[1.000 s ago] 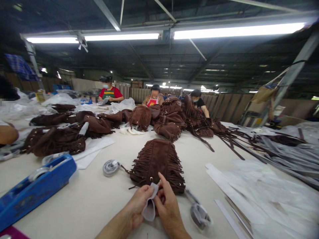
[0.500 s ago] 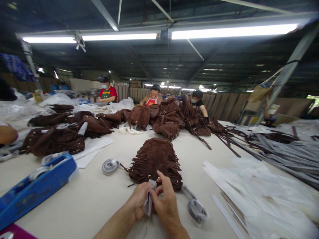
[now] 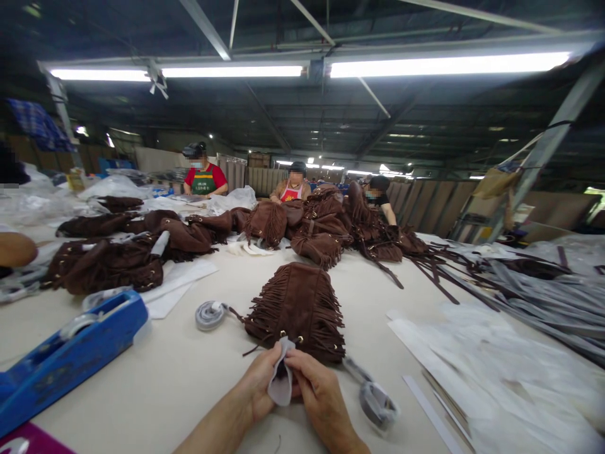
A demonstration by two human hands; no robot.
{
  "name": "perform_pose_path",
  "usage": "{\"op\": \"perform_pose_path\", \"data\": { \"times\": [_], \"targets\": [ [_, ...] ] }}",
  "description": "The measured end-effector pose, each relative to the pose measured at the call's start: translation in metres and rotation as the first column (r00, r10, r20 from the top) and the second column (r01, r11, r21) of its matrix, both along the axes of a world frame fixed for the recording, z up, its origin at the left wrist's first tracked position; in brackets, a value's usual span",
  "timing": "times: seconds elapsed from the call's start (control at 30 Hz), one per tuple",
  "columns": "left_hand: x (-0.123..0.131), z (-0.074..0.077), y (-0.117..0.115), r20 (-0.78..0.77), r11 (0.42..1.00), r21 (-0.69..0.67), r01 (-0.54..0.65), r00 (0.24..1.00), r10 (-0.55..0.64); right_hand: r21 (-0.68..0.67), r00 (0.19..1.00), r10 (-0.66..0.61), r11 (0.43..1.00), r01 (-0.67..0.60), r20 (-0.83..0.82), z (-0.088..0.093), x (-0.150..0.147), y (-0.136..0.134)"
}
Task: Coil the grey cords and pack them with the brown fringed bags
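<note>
A brown fringed bag (image 3: 302,296) lies on the white table in front of me. At its near edge my left hand (image 3: 259,384) and my right hand (image 3: 314,384) both grip a small piece of grey wrapping tissue (image 3: 282,388), folded round something dark that I cannot make out. My fingers are closed on it from both sides. Left of the bag, a strap coiled in grey wrapping (image 3: 210,314) is joined to it by a thin brown strip. To the right, a second wrapped coil (image 3: 378,407) trails from the bag's lower corner.
A blue tape dispenser (image 3: 80,347) stands at the left. More brown bags (image 3: 312,227) are heaped across the table, with co-workers (image 3: 203,180) behind them. White sheets (image 3: 496,372) spread on the right, and wrapped straps (image 3: 534,290) lie beyond.
The grey tissue has been spread wider, showing a dark part inside. My right index finger, raised before, has come down onto the tissue. The view has shifted slightly.
</note>
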State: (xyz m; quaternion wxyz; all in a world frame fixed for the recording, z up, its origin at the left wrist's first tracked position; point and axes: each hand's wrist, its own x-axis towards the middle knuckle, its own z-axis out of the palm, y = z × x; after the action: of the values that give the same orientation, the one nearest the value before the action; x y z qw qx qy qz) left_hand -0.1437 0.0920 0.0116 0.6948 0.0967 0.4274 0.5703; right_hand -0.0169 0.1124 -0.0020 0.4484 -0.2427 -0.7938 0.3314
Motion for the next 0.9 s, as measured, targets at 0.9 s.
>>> {"op": "perform_pose_path", "data": {
  "times": [0.9],
  "targets": [
    [0.002,0.003,-0.004,-0.162,0.982,0.111,0.151,0.978,-0.132,-0.302,0.995,-0.084,0.951,0.064,-0.054,0.005,-0.019,-0.006]
  ]
}}
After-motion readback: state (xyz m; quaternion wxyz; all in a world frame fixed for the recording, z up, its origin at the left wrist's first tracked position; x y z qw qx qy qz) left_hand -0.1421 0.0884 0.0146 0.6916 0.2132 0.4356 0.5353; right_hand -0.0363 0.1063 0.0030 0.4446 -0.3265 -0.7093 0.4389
